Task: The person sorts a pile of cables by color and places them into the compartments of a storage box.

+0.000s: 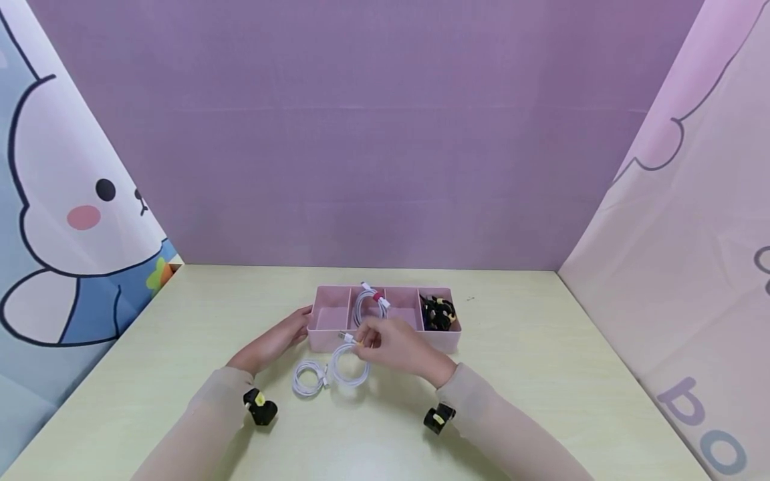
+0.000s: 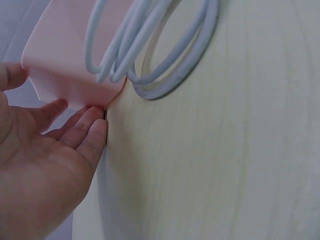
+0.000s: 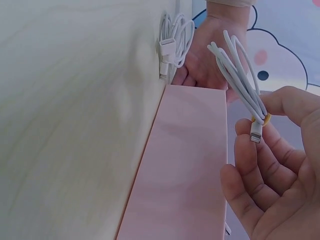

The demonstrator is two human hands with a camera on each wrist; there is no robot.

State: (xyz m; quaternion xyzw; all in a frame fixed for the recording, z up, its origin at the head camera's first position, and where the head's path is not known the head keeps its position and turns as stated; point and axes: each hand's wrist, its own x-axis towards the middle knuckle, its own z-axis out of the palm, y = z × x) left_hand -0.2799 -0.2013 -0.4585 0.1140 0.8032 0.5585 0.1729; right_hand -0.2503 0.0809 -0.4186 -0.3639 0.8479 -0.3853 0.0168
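Observation:
A pink compartment box (image 1: pixel 325 342) stands on the table. My left hand (image 1: pixel 285 337) touches its left end, thumb near the rim and fingers against the wall in the left wrist view. In front of the box, my right hand (image 1: pixel 394 344) pinches a coiled white charging cable (image 3: pixel 242 90) at its yellow tie (image 3: pixel 267 119), with the plug sticking out past the fingers. On the table beside it lies another coiled white cable (image 1: pixel 296 379). A white cable (image 1: pixel 358 308) with a red tie sits in the second compartment from the left.
A black bundle (image 1: pixel 438 312) with pale bits fills the box's rightmost compartment. A purple backdrop (image 1: pixel 385 167) rises behind the table (image 1: pixel 541 374), with printed cloths on both sides.

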